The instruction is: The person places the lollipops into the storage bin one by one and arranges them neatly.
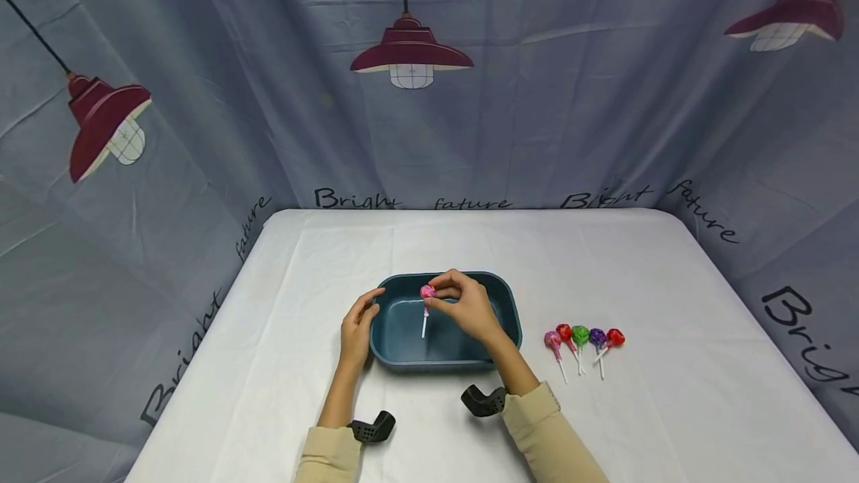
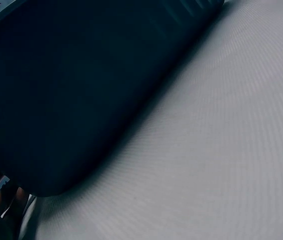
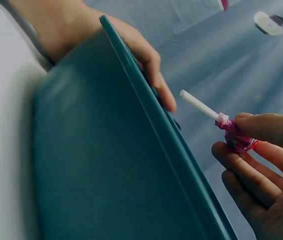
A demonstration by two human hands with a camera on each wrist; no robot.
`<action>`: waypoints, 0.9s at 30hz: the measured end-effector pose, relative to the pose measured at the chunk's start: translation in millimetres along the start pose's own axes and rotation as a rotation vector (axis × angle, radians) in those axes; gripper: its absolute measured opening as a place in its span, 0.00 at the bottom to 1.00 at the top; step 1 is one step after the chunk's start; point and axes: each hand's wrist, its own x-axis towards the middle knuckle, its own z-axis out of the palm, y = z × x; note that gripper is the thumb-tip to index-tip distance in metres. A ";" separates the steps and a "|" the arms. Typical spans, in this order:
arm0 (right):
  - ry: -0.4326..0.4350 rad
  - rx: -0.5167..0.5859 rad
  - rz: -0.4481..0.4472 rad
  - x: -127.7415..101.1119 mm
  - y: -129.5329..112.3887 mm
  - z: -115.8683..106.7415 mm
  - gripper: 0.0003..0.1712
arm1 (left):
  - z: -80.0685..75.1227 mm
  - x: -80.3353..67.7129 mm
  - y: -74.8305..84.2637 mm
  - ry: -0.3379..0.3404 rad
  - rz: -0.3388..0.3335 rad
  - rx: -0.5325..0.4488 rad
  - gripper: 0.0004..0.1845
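Your left hand (image 1: pixel 357 330) rests against the left wall of a dark teal tub (image 1: pixel 508 302), fingers curled loosely round its rim. From the left wrist view little can be made out: the tub's dark wall (image 2: pixel 81 90) fills most of the picture, blurred, with only a sliver of fingers at the lower left corner, so their pose cannot be told there. The right wrist view shows those fingers (image 3: pixel 156 80) lying over the tub's edge.

The tub sits near the middle of the table (image 1: pixel 671 408), which is covered in a smooth white cloth with faint creases. The tub is rectangular with rounded corners and looks like matte plastic.

Above the tub, your right hand (image 1: pixel 466 304) pinches a lollipop (image 1: pixel 426 294) by its pink wrapped head, between thumb and fingertips; the white stick hangs down into the tub's opening. In the right wrist view the crinkled pink wrapper (image 3: pixel 236 137) is clear, though the hand is cut off at the frame's edge.

To the right of the tub, well apart from it, five more lollipops (image 1: pixel 582 340) lie in a row on the cloth, in pink, red, green, purple and red, sticks pointing toward you.

A grey-blue fabric backdrop (image 1: pixel 268 133) printed with hanging lamps and black lettering surrounds the table on three sides.
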 end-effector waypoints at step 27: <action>-0.147 -0.189 0.178 32.2 45.3 57.4 0.12 | -0.5 1.1 0.0 -0.005 -0.008 0.004 0.16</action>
